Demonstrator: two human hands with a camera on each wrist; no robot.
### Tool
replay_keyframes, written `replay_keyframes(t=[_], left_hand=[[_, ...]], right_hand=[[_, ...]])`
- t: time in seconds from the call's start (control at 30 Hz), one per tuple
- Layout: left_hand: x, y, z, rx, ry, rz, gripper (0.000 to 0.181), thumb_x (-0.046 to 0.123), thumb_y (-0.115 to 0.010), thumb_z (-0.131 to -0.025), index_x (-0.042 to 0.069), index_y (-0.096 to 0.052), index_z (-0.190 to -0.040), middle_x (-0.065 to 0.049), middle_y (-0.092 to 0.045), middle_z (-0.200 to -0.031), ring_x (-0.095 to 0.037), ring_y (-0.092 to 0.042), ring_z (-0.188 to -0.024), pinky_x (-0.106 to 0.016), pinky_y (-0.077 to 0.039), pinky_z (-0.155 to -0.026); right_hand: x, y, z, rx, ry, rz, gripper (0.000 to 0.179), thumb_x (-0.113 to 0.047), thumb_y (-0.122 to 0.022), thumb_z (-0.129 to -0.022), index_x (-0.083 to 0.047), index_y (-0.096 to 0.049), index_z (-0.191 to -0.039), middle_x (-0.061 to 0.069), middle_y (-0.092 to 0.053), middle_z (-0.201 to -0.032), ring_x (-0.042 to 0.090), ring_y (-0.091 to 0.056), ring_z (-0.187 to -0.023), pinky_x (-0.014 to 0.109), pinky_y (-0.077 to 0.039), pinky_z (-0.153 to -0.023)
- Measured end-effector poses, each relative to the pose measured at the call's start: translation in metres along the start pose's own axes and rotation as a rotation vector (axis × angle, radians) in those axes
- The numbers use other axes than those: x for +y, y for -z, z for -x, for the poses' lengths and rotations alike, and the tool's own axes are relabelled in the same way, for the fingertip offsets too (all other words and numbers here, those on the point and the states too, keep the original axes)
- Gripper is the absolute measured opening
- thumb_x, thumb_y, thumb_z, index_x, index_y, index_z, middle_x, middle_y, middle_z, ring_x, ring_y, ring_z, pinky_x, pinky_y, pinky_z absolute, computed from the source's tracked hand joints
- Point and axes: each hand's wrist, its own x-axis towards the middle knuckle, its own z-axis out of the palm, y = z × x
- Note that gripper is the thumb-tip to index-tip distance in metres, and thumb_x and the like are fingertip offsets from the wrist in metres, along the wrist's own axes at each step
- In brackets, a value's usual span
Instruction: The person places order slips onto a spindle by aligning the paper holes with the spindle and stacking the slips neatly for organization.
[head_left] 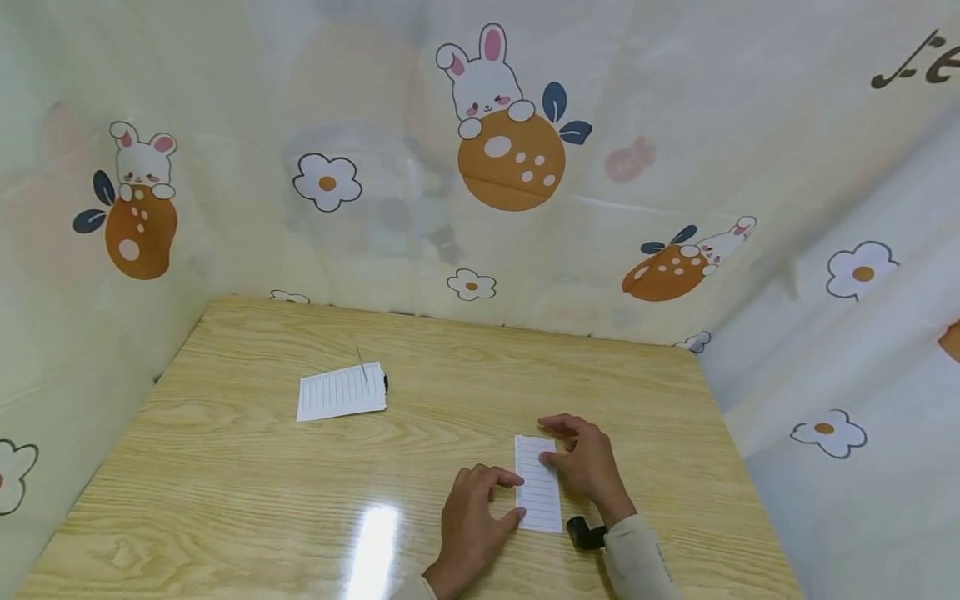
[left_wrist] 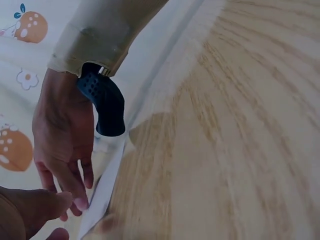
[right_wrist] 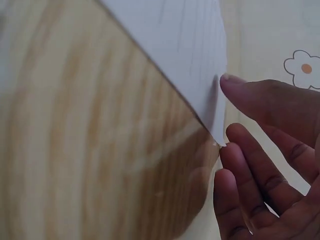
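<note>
A small white sheet or pad of lined paper (head_left: 538, 496) lies lengthwise between my two hands. My left hand (head_left: 471, 518) rests at its left edge, with the thumb and index fingertips touching that edge, spread apart. On the other side, my right hand (head_left: 591, 462) has its thumb on the paper's upper right part, while its bent fingers reach past the top edge. In the right wrist view, a fingertip of the right hand (right_wrist: 285, 165) touches the paper (right_wrist: 175, 50) near a corner, and the other fingers lie beside that corner. The left wrist view shows the paper (left_wrist: 102, 195) edge-on.
Another lined paper (head_left: 337, 396) lies at the far left, with a thin grey stick (head_left: 362, 367) over it and something black at its right edge. A black wrist camera (head_left: 585, 533) is at the right sleeve. Patterned curtains (head_left: 390, 250) surround the wooden table (head_left: 247, 483).
</note>
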Motion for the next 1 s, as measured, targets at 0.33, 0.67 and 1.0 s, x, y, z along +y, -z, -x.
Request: replay_keyframes(t=[0.33,0.67,1.0], left_hand=[[-0.005,-0.004,-0.001,-0.006,-0.029,-0.109,0.047,0.013,-0.098,-0.068,0.031,-0.078,-0.106,0.009,-0.072,-0.100,-0.008,-0.056,-0.091,-0.020,-0.048,-0.069],[-0.006,-0.007,-0.004,-0.022,-0.065,-0.190,0.046,0.012,-0.098,-0.067,0.032,-0.078,-0.103,0.010,-0.071,-0.100,-0.009,-0.059,-0.091,-0.018,-0.046,-0.065],[-0.007,-0.006,-0.003,-0.054,-0.062,-0.182,0.041,0.013,-0.097,-0.070,0.030,-0.078,-0.102,0.009,-0.070,-0.098,-0.009,-0.056,-0.090,-0.016,-0.044,-0.064]], right_hand=[[-0.003,-0.004,-0.003,-0.026,-0.010,-0.022,0.049,0.007,-0.087,-0.080,-0.017,-0.078,-0.122,0.002,-0.077,-0.119,0.017,-0.068,-0.098,0.022,-0.052,-0.081],[-0.006,-0.002,-0.005,-0.089,0.027,-0.034,0.032,0.012,-0.080,-0.083,-0.015,-0.078,-0.101,0.004,-0.074,-0.098,0.015,-0.063,-0.084,0.021,-0.050,-0.073],[-0.005,0.007,-0.003,-0.173,0.077,0.041,0.025,0.003,-0.081,-0.088,-0.021,-0.079,-0.087,-0.004,-0.076,-0.098,0.011,-0.064,-0.090,0.024,-0.049,-0.079]])
